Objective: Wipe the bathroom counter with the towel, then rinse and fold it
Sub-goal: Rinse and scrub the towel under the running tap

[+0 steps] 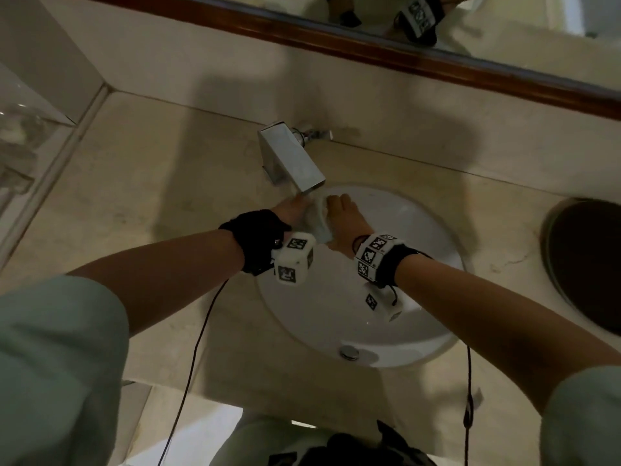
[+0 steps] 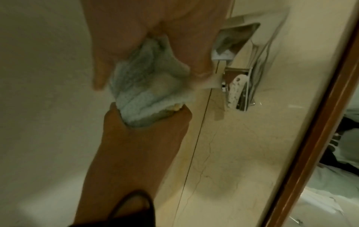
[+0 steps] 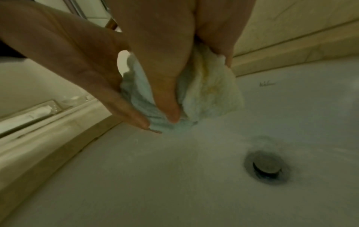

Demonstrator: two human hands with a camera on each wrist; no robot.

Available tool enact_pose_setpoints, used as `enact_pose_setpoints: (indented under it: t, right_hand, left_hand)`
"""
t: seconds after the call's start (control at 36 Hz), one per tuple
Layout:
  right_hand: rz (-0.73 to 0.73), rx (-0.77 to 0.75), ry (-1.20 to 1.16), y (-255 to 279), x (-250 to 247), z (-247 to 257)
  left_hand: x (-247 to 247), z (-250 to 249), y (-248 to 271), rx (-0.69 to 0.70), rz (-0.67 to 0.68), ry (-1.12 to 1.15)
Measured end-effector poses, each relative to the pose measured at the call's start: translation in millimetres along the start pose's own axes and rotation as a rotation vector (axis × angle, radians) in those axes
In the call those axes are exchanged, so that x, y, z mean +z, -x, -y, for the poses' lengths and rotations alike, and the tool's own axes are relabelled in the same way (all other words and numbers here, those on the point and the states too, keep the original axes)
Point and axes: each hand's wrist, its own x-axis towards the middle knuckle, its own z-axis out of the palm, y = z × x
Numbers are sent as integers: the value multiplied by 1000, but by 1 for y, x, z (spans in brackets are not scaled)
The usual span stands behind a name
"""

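A small pale blue and white towel [image 1: 317,220] hangs bunched between both hands, just below the spout of the square chrome faucet [image 1: 291,156] and over the white sink [image 1: 420,314]. My left hand [image 1: 295,210] grips the towel's left side and my right hand [image 1: 339,210] its right side. In the left wrist view the towel [image 2: 147,92] is pinched at the top by my left hand [image 2: 149,69] and at the bottom by my right hand [image 2: 139,138]. From the right wrist, the towel [image 3: 213,95] shows a yellowish patch, and the thumb of my right hand [image 3: 198,87] presses into it.
Water runs over the basin toward the drain [image 3: 267,166]. Beige stone counter [image 1: 151,196] surrounds the sink. A wood-framed mirror [image 1: 437,65] runs along the back wall. A dark round recess [image 1: 588,264] lies at the right, and a glass shelf [image 1: 27,129] at the far left.
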Motion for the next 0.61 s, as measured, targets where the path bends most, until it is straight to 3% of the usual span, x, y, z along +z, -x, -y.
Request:
enact_pose_setpoints:
  t: [0.08,0.22,0.31,0.44,0.56,0.61]
  right_hand:
    - [-17,-46,-82,12,-1,-2]
    - [-109,-102,-460,40,-20,-3]
    - [-116,0,-772,43,-32,-5]
    - [-91,127,-1141,35,-31,-2]
    - [-66,80,-1256,25,-27,3]
    - [-22,143,-1309,20,-28,4]
  left_hand:
    - [6,-2,8,151,43,69]
    - [-4,7,-10,-38,64,114]
    - [-16,24,-55,-132,94,118]
    - [-11,-4,6,-59,179,92]
    - [-17,-6,14,-9,265,121]
    - [-21,-7,15,12,258,138]
